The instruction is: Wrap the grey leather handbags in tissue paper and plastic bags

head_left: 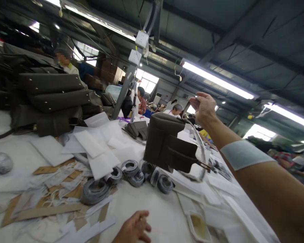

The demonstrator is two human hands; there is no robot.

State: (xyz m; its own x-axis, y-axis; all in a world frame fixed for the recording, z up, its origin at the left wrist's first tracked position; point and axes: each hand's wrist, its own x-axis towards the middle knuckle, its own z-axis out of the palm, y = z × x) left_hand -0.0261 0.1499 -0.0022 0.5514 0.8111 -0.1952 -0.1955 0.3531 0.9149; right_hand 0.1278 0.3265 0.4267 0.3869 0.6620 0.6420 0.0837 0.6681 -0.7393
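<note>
My right hand (205,106) is raised at the right, its fingers closed around what looks like the strap of a dark grey-green bag (164,141). The bag is tilted below and left of that hand, with a flap or pocket sticking out to the right. A pale strap curves down its right side. Whether its underside touches the table cannot be made out. Low in the view is my left hand (136,227), fingers loosely bent and apart, holding nothing. Several rolled grey straps (164,184) lie on the white table (139,209) between the left hand and the bag.
Similar dark bags (53,91) are piled at the left. White foam sheets (93,148), paper tags and cardboard strips (50,211) spread over the table. A small tray (199,226) sits at the front right. A post with sockets (142,38) rises behind; other people sit further back.
</note>
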